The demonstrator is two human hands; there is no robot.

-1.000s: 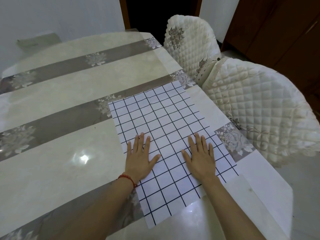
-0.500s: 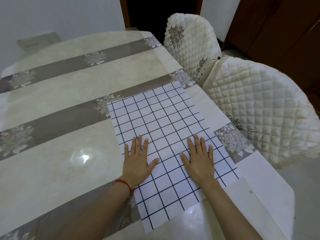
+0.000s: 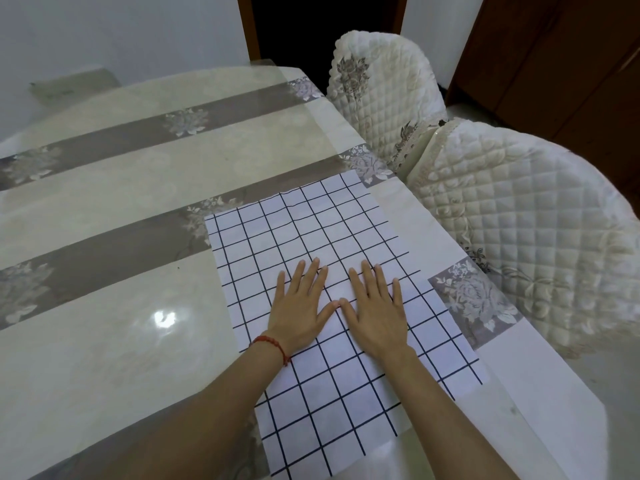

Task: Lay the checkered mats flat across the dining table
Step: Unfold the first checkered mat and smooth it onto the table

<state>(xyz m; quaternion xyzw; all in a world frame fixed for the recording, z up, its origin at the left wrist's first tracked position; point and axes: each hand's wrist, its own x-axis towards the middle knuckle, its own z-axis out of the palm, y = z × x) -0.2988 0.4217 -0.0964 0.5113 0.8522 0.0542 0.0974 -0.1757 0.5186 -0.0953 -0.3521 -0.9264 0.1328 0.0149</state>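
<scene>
A white checkered mat (image 3: 294,220) with a dark grid lies flat on the dining table (image 3: 121,323), near its right edge. My left hand (image 3: 299,306) rests palm down on the mat's middle, fingers straight and spread. My right hand (image 3: 375,310) lies flat right beside it, and the two thumbs nearly touch. A red string bracelet (image 3: 272,342) circles my left wrist. Only this one mat is in view.
The table carries a glossy cream cloth with grey floral bands (image 3: 104,147). Two chairs with quilted cream covers, one far (image 3: 384,88) and one near (image 3: 530,220), stand along the table's right side. A dark doorway (image 3: 322,26) and brown wooden doors (image 3: 554,64) lie beyond.
Both hands have slid inward and forward over the mat. They lay a hand's width apart and are now side by side with the thumbs almost touching.
</scene>
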